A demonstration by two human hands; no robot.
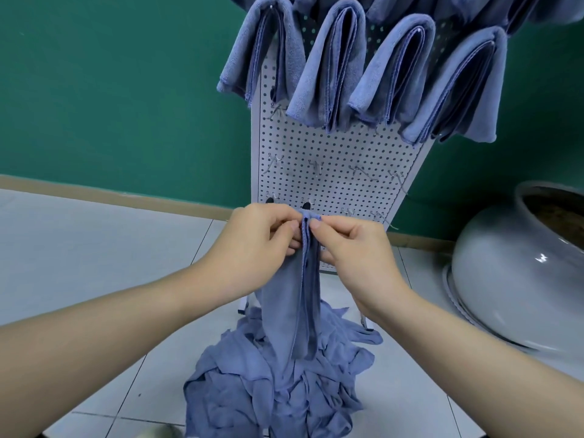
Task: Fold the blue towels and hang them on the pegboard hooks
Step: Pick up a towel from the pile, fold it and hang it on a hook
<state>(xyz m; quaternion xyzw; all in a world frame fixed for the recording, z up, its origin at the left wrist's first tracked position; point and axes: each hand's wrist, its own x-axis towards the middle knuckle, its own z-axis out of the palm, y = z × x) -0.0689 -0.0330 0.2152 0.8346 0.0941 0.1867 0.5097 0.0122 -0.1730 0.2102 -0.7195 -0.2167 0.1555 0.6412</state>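
Towel (292, 298) hangs folded lengthwise above the near pile (278, 387), its top edge pinched by left hand (252, 245) and right hand (357, 257); better to square those corners evenly; then drape it over a free hook (316, 167) on the pegboard (331, 147).

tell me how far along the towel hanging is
Done: four folded towels hang in a row on the pegboard, with more above at the frame edge. In hand: left hand and right hand pinch one blue towel's top edge together. Left: a heap of loose towels on the floor, and bare hooks below.
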